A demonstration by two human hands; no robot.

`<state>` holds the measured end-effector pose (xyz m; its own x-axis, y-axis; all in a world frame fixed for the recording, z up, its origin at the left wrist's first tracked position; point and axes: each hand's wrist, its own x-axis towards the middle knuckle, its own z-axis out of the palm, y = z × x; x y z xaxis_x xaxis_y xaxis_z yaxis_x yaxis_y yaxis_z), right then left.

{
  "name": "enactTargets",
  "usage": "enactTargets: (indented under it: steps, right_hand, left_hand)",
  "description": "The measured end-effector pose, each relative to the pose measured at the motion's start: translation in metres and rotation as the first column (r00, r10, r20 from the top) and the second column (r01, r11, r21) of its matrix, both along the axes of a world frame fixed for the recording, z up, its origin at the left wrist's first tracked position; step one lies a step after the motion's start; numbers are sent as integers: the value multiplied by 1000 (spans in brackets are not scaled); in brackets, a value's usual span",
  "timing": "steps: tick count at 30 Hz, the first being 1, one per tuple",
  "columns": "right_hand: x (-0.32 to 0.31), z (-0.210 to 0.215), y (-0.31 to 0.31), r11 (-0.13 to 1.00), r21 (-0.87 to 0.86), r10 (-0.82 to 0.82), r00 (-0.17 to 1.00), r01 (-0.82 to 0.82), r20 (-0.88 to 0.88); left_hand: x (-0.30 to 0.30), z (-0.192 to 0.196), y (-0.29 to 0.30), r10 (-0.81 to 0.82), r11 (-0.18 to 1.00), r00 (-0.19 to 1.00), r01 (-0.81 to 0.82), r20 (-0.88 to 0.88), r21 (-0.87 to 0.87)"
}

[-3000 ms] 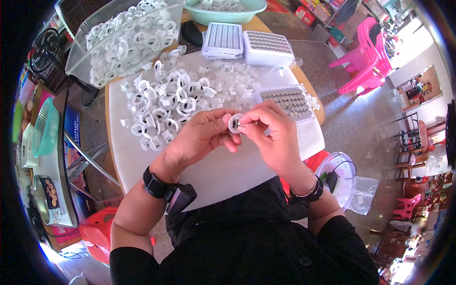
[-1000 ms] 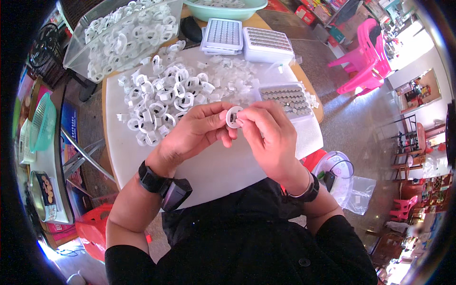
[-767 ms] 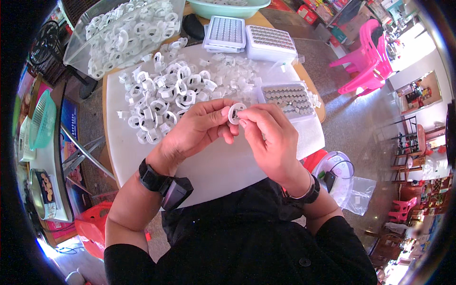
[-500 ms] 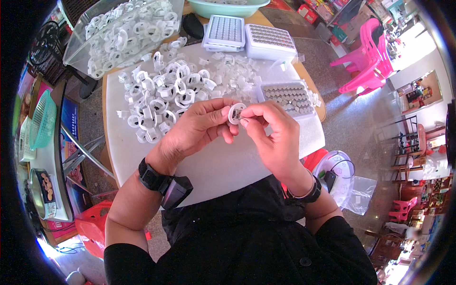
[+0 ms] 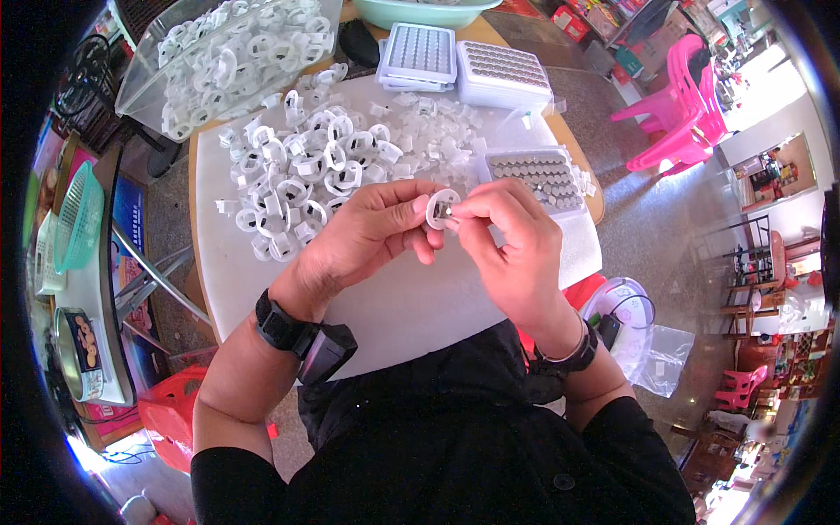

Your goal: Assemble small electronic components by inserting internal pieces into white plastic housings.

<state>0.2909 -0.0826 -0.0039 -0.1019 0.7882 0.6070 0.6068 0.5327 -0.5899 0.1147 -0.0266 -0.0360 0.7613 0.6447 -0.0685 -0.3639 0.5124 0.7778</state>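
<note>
My left hand [image 5: 372, 226] pinches a white round plastic part [image 5: 436, 213] with a dark slot in its middle, held up over the table. At the part's right side, the thumb and forefinger of my right hand [image 5: 518, 249] close on something small and pale, too small to make out. Behind my hands lies a heap of similar white plastic rings [image 5: 302, 162] with dark centres. To its right are small translucent plastic pieces [image 5: 437, 131]. Just beyond my right hand sits a tray of small round grey metal pieces [image 5: 570, 199].
A clear bin [image 5: 144, 109] full of white rings stands at the far left of the white-covered table [image 5: 385, 328]. Stacked white trays [image 5: 505, 74] and a pale green basin [image 5: 429, 16] are at the back. A red stool [image 5: 171, 420] is at lower left, pink chairs [image 5: 691, 105] at right.
My right fingertips have shifted slightly right on the white part, and its face has turned a little more into view. The left hand keeps its grip.
</note>
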Motion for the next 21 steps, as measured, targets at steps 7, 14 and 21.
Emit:
enactTargets:
  steps: [7,14,21]
  right_hand:
    - [7,5,2,999,-26,49,993,-46,107]
    - [5,21,4,956,-288,27,996,-51,-87]
    - [13,11,8,936,-287,188,979,-203,-80]
  left_hand:
    - [1,-3,0,9,999,999,-6,-51,51]
    - [0,-5,1,-21,993,996,31,-89,110]
    - [-3,-4,3,-88,990,993,96,-78,105]
